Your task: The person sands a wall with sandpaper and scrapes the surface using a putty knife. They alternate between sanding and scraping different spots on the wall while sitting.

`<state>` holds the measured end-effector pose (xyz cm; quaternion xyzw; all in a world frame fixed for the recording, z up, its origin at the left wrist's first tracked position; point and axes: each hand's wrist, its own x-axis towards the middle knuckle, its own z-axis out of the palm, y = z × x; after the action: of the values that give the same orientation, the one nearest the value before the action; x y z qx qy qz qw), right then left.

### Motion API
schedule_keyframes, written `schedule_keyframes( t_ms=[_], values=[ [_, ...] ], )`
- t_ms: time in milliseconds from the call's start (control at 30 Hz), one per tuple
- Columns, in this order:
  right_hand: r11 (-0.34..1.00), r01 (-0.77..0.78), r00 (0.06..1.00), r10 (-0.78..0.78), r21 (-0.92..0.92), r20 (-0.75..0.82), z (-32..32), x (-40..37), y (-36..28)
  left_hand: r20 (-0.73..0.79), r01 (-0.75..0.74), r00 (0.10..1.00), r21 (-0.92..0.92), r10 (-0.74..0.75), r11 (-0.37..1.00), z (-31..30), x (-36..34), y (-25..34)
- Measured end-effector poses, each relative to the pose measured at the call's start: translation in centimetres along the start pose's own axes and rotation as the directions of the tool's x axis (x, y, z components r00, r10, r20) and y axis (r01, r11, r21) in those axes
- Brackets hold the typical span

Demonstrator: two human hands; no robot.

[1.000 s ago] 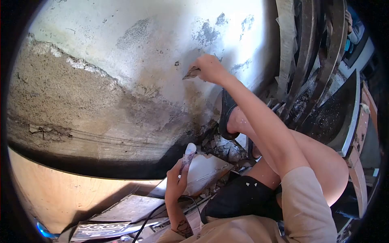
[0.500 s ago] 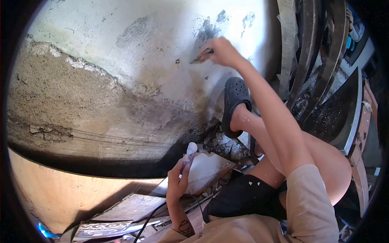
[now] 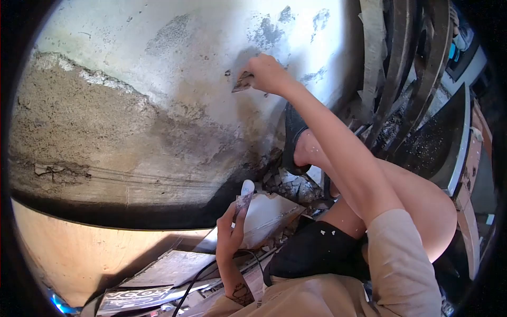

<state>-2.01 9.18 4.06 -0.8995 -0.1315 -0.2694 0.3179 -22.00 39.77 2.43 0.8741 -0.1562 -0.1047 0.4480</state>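
My right hand [image 3: 266, 74] is closed round a scraper [image 3: 243, 82], whose flat blade meets or nearly meets the stained wall [image 3: 206, 68]. Dark patches and small pits mark the pale paint around it. Lower down, my left hand [image 3: 230, 232] grips a light-tipped, flat tool [image 3: 246, 190] pointing upward, with a dirty, dark middle part. Most of its lower end is hidden by my fingers. To the left of both hands, the wall shows rough bare plaster [image 3: 79, 121] under a ragged paint edge.
Broken rubble [image 3: 296, 185] lies at the wall's foot, by my dark clog [image 3: 293, 137]. Curved dark slats [image 3: 404, 68] stand at the right. Boards [image 3: 169, 267] and a black cable [image 3: 203, 269] are at lower left. Part of another person [image 3: 463, 37] shows at upper right.
My right hand has moved left and slightly down along the wall with the scraper. My left hand holds its tool in nearly the same place. The view has shifted slightly.
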Motion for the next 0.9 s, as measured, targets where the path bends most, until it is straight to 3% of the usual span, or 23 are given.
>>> schedule_keyframes(
  t_ms=[33,100,300,367,400,433,500,533,567,633,667,800,833,900],
  values=[
    [0.992,0.051,0.998,-0.054,-0.119,-0.027,0.5,-0.1,-0.4,0.007,0.000,1.000,-0.009,0.000,1.000,0.3,0.2,0.5],
    [0.997,0.033,0.999,-0.032,-0.074,0.013,-0.2,0.0,0.4,0.032,-0.062,0.997,-0.049,0.063,0.997,0.4,0.6,1.1],
    [0.999,-0.002,0.999,0.000,0.053,0.043,0.5,-0.3,1.3,-0.025,-0.010,1.000,-0.009,0.009,1.000,-0.3,-0.2,-0.2],
    [0.992,0.039,0.999,-0.041,-0.124,-0.013,3.6,-1.3,1.7,-0.004,-0.012,1.000,-0.017,0.011,1.000,-0.4,-0.2,0.1],
    [0.995,0.019,0.994,-0.008,-0.097,0.108,1.6,-1.0,0.2,0.015,-0.002,1.000,-0.021,0.002,1.000,-0.5,-0.2,0.1],
    [0.995,0.020,0.994,-0.010,-0.094,0.109,0.1,-0.6,0.2,0.013,0.000,1.000,-0.020,0.000,1.000,-0.6,-0.3,-0.1],
    [0.991,-0.053,0.996,0.044,0.122,0.075,-1.8,0.0,1.0,0.008,0.035,0.999,0.009,-0.035,0.999,-0.8,-0.9,-0.8],
    [0.980,-0.184,0.977,0.174,0.072,0.122,-2.8,0.1,0.1,0.009,0.050,0.999,0.009,-0.050,0.999,-0.7,-1.2,-0.9],
    [0.979,-0.187,0.976,0.177,0.074,0.129,-0.6,-0.2,0.4,0.014,0.056,0.998,-0.009,-0.056,0.998,-0.6,-1.0,-0.8],
    [0.995,0.038,0.999,-0.036,-0.097,0.022,4.7,-0.9,2.0,0.030,0.051,0.998,-0.035,-0.050,0.998,-0.3,-0.5,-0.4],
    [0.982,0.062,0.996,-0.051,-0.181,0.067,3.5,-1.3,0.5,0.035,0.031,0.999,-0.017,-0.031,0.999,-0.3,-0.2,0.1],
    [0.999,0.031,0.997,-0.028,-0.044,0.069,-1.2,0.3,1.3,0.024,0.072,0.997,-0.047,-0.071,0.996,-0.2,-1.1,-1.4],
    [0.985,-0.025,0.999,0.030,-0.169,0.024,-1.0,0.8,1.8,0.027,0.083,0.996,-0.047,-0.082,0.995,-0.4,-1.3,-1.7],
    [0.989,0.105,0.991,-0.096,-0.105,0.091,0.5,0.1,1.0,0.099,0.131,0.986,0.060,-0.136,0.990,-0.7,-1.3,-1.9]
  ],
)
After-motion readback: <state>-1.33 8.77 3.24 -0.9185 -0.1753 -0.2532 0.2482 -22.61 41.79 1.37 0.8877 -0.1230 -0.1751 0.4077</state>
